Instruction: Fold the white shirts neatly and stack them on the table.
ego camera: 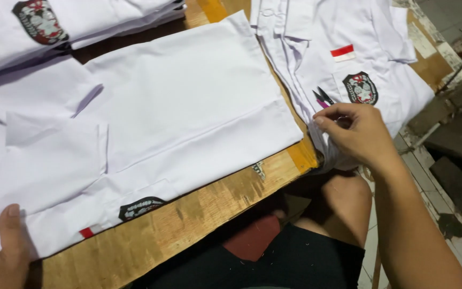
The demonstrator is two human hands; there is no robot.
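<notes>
A folded white shirt (188, 107) lies face down across a wooden board (177, 230), with a dark emblem patch and a small red tag at its near edge. My left hand (1, 251) presses the shirt's lower left corner, thumb on the cloth. My right hand (356, 134) pinches the edge of a stack of white shirts (316, 59) on the right, fingers closed on the fabric. Small thread snips (323, 97) with a pink handle stick out just above that hand; whether the hand holds them is unclear. The top shirt there shows a red-and-white flag patch (343, 52) and a round emblem (360, 88).
More folded white shirts (54, 27) with an emblem are piled at the upper left. My knee (343, 198) and dark shorts sit below the board's edge. Cracked tiled floor (450, 160) with debris runs along the right side.
</notes>
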